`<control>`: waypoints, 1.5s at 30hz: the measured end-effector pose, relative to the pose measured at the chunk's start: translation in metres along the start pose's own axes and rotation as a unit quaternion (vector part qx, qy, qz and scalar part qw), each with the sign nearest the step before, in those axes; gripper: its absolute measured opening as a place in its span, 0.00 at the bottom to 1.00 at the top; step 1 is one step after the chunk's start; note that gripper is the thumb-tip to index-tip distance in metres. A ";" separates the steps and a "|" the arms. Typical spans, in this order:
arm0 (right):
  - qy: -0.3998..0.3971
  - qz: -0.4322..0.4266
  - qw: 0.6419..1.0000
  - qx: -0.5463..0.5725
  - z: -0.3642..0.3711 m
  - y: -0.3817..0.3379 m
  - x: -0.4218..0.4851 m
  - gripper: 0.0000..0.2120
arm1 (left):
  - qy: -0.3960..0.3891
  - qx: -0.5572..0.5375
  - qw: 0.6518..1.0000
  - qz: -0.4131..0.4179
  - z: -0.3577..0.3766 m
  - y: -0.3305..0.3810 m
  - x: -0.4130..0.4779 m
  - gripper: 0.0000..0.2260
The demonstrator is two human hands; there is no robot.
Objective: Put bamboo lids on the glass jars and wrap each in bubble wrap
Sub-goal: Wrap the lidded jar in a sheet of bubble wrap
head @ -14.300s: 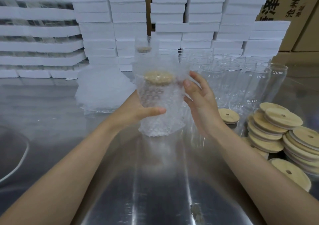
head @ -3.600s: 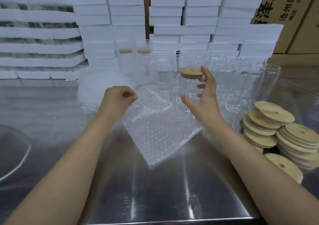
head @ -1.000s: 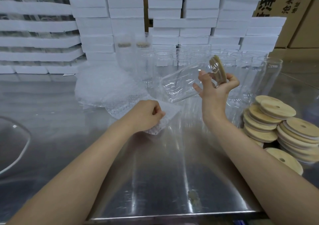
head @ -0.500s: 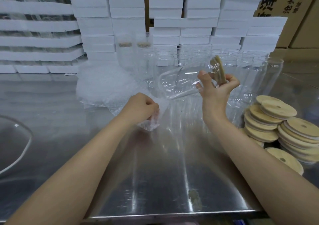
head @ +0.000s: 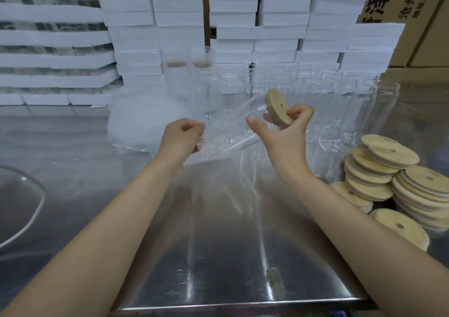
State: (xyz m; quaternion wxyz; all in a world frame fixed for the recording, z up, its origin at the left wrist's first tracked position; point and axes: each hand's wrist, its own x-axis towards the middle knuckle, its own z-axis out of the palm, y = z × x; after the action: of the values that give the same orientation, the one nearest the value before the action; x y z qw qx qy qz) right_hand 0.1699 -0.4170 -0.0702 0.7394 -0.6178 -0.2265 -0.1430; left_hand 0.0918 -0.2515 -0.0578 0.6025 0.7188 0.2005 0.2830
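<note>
Head view: right hand (head: 284,141) grips one lidded jar (head: 233,129), left hand (head: 181,139) pinches one bubble-wrap sheet (head: 206,155).

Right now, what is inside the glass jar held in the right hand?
Nothing visible: the tilted glass jar looks empty through its clear wall. The bamboo lid sits at its mouth, and the right hand covers the neck, so that part cannot be checked.

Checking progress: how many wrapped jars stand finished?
2. One wrapped jar stands at the back before the white boxes; the other right beside it. Others may be hidden.
</note>
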 end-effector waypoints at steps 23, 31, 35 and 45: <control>0.042 0.122 0.989 0.078 0.006 -0.004 -0.002 0.29 | -0.005 0.353 0.794 0.495 0.020 0.007 -0.016 0.52; -0.056 0.066 0.995 0.057 0.009 -0.014 -0.017 0.26 | 0.035 0.464 0.761 0.452 0.007 -0.004 -0.011 0.49; -0.126 0.064 0.987 0.072 0.014 -0.008 -0.025 0.21 | 0.078 0.455 0.731 0.503 0.012 -0.005 -0.013 0.51; -0.166 0.086 0.978 0.090 0.004 -0.010 0.001 0.23 | -0.053 -0.027 0.980 0.192 0.018 -0.008 -0.009 0.43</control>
State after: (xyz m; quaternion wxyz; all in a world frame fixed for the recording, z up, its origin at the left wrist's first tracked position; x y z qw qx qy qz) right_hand 0.1653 -0.4147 -0.0612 0.7534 -0.5812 -0.3040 0.0470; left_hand 0.0971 -0.2695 -0.0691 0.5658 0.7416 0.0186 0.3599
